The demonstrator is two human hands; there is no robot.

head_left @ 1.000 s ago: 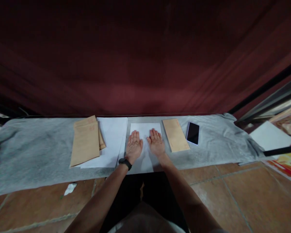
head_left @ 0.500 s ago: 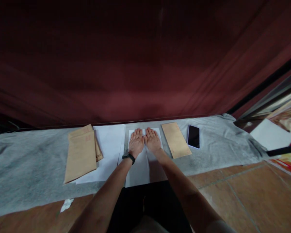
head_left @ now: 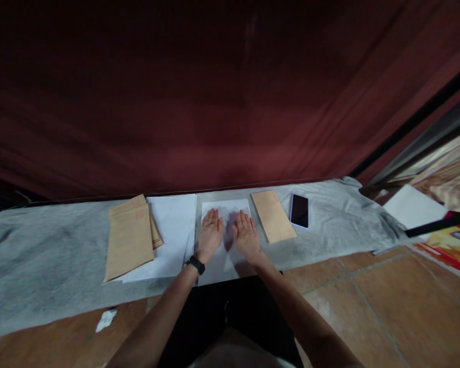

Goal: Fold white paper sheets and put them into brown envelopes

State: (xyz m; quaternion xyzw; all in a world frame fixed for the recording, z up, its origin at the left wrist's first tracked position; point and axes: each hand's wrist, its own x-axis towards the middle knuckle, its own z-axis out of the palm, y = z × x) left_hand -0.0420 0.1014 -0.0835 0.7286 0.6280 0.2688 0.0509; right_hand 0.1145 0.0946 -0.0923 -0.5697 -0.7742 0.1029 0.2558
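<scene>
A white sheet of paper [head_left: 218,268] lies on the grey cloth in front of me. Over its left part is my left hand [head_left: 210,232], palm down with the fingers stretched out and a dark band on the wrist. My right hand [head_left: 246,234] is over the right part, also flat with straight fingers. A gap of bare paper shows between the hands, with shadows on it. Neither hand holds anything; whether the palms touch the sheet I cannot tell. To the right lies a single brown envelope [head_left: 273,215].
More white sheets [head_left: 172,214] lie at the left, partly under several brown envelopes [head_left: 128,240]. A phone [head_left: 299,210] rests right of the single envelope. Behind the grey cloth [head_left: 61,255] rises a dark red surface [head_left: 214,128]. A white scrap [head_left: 106,319] is on the tiled floor.
My hands have moved apart, left hand to the left and right hand slightly to the right, and a little toward me. The view has shifted slightly.
</scene>
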